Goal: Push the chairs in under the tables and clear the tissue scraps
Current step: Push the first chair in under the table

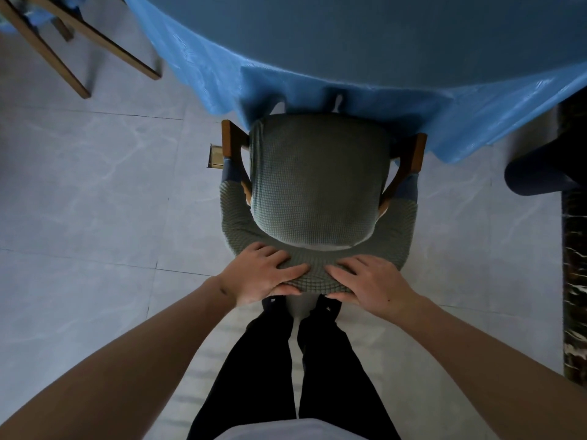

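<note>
A wooden chair with a grey-green checked cover [317, 185] stands right in front of me. Its front edge sits under the hanging blue plastic cloth of the round table [397, 42]. My left hand [263, 274] and my right hand [371, 282] both rest on top of the padded backrest, fingers spread over the cover and thumbs curled behind it. No tissue scrap shows on the floor or the table.
A second wooden chair's legs [79, 49] stand at the far left by the table. A small square floor socket [216, 155] lies left of the chair. A dark marble strip [575, 249] runs along the right, with a dark rounded object [536, 176] beside it. Pale floor tiles all around.
</note>
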